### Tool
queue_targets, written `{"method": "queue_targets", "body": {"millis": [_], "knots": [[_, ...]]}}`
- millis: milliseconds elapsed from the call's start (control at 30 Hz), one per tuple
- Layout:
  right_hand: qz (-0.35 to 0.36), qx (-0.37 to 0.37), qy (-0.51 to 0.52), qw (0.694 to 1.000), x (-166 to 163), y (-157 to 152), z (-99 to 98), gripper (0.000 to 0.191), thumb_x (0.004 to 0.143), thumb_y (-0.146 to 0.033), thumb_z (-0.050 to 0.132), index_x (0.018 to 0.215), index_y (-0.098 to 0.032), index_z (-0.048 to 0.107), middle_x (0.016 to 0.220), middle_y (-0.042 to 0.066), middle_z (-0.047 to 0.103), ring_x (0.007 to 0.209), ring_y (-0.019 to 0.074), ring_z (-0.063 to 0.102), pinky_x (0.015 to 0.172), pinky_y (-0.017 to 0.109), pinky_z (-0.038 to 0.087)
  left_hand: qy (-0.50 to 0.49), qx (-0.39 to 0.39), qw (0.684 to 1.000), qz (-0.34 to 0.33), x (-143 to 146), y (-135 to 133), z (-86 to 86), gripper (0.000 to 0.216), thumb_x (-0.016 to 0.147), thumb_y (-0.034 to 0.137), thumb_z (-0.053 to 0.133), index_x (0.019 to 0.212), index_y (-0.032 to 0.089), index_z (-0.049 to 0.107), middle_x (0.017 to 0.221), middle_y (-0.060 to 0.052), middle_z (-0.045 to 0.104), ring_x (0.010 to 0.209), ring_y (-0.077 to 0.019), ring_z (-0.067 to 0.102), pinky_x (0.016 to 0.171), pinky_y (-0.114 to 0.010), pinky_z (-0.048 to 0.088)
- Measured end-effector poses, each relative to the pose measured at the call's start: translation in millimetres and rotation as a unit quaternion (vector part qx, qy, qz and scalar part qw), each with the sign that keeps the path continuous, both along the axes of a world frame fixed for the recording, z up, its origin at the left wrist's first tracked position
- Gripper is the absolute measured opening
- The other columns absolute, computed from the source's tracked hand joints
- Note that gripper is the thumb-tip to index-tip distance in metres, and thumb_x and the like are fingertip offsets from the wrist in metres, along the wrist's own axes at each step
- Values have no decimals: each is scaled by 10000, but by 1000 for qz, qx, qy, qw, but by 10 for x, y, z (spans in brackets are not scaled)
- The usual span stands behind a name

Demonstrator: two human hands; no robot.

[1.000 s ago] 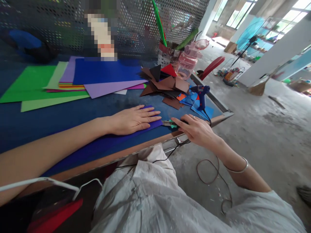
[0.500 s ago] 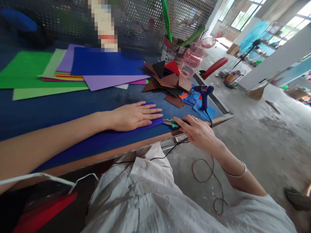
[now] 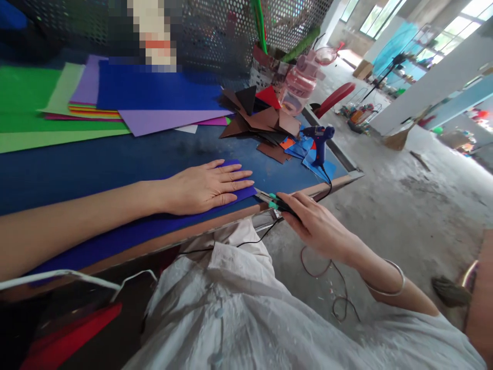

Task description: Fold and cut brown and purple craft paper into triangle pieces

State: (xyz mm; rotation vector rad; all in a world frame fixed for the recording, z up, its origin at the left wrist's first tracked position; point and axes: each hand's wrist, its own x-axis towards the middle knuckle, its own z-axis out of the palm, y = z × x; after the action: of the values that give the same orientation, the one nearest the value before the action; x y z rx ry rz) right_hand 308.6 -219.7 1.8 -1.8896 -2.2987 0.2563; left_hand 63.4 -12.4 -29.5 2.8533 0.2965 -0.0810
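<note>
My left hand (image 3: pixel 204 187) lies flat, fingers spread, pressing on a violet-blue sheet (image 3: pixel 246 193) along the table's front edge. Much of that sheet is under my hand and forearm. My right hand (image 3: pixel 314 221) is closed around a utility knife (image 3: pixel 274 201) with a dark handle and green parts. Its blade points left, with the tip at the right end of the sheet, just beyond my left fingertips. Whether the tip touches the sheet, I cannot tell.
Coloured sheets (image 3: pixel 162 92) lie at the back left. Brown and black scraps (image 3: pixel 262 121), a blue glue gun (image 3: pixel 320 141) and a pink bottle (image 3: pixel 298 87) stand or lie at the right. A cord (image 3: pixel 254 241) hangs below the table edge (image 3: pixel 215 221).
My right hand has shifted slightly left and down with the knife, whose handle shows more now. My left hand stays flat on the sheet. The whole view has shifted a little.
</note>
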Motion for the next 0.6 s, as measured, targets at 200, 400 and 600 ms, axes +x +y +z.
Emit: {"method": "queue_targets", "body": {"millis": [200, 400, 600], "knots": [[-60, -125, 197, 971, -37, -24, 86, 340, 1044, -391, 563, 1307, -196, 653, 932, 30, 709, 780, 149, 623, 698, 263, 499, -25, 19, 999, -44, 2, -3, -33, 597, 1127, 447, 226, 1690, 285, 344, 1794, 12, 234, 1688, -201, 126, 1361, -412, 4], [-113, -274, 391, 871, 95, -26, -18, 577, 1044, -562, 551, 1489, -197, 507, 777, -61, 582, 511, 69, 520, 431, 187, 379, -31, -17, 997, -72, 20, 48, -69, 625, 1121, 517, 185, 1705, 320, 291, 1763, 18, 342, 1671, -192, 208, 1363, -421, 26], [-111, -200, 381, 896, 45, -71, -95, 521, 1003, -519, 637, 1362, -146, 578, 616, -111, 501, 446, 56, 442, 424, 180, 343, -39, -38, 996, -76, -3, 40, -87, 604, 1107, 502, 241, 1698, 388, 285, 1760, 43, 344, 1661, -215, 249, 1361, -440, 51]]}}
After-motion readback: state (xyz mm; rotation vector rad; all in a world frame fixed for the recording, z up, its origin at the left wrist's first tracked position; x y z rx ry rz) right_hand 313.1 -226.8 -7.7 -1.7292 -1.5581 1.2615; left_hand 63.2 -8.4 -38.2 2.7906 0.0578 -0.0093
